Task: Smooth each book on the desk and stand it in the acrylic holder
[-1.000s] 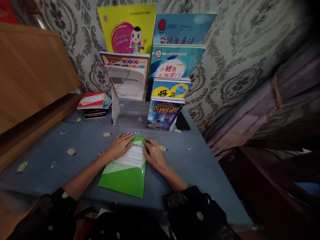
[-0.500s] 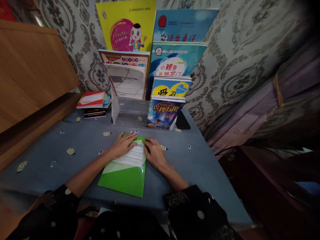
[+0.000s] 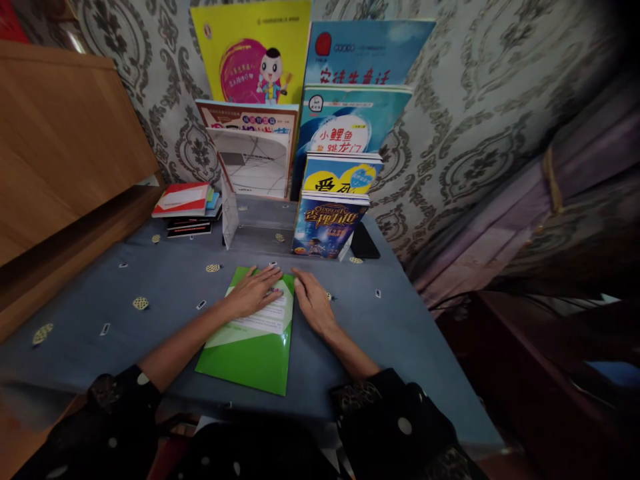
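A green and white book [image 3: 250,360] lies flat on the blue tablecloth, with a printed text panel on its cover. Across its upper part rests my left hand [image 3: 254,292], palm down, fingers stretched toward the upper right and covering some of the print. My right hand [image 3: 314,303] is beside the book's upper right edge, fingers extended, its fingertips close to the corner. Whether those fingertips touch the book I cannot tell.
Behind the book stands a clear stepped rack [image 3: 230,217] bearing several books, among them a dark blue one [image 3: 327,227] in front. A small stack [image 3: 183,203] with a red top lies at left. A black flat object [image 3: 366,241] is right of the rack. A wooden cabinet [image 3: 65,147] borders the left.
My right hand has shifted from over the book's upper right edge to just beside it. My left hand has slid slightly right across the cover. The book stays in place.
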`<state>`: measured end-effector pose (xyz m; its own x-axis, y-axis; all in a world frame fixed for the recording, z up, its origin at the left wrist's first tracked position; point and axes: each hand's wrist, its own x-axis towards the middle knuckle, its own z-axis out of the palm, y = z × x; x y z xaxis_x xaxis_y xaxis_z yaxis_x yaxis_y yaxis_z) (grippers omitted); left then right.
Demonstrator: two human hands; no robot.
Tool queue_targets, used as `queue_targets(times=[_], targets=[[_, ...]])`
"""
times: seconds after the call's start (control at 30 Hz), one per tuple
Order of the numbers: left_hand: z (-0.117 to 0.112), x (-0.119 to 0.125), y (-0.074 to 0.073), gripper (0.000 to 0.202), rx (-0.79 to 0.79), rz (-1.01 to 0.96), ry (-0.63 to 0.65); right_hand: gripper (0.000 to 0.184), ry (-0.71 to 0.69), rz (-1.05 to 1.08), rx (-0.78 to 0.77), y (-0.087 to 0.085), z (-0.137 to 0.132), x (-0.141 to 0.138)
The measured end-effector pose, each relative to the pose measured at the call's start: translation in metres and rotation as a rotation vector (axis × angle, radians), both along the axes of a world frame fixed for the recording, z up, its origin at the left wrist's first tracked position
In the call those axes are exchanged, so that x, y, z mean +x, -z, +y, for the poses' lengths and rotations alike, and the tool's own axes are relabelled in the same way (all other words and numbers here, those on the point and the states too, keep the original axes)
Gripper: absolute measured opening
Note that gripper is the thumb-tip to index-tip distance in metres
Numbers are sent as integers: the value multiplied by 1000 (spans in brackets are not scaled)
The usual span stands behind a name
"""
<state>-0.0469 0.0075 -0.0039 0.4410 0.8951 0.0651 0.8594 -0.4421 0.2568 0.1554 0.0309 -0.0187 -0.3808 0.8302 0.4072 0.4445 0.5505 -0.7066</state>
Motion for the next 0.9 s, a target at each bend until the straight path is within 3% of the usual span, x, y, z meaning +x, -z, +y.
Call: queue_targets(times=[0.4, 0.9], targets=[[10, 23, 7, 60, 55, -23, 88, 45, 55, 95, -101, -3, 3, 3], [1, 20, 4, 51, 88, -22, 149, 41, 49, 6, -108, 0, 5, 1]])
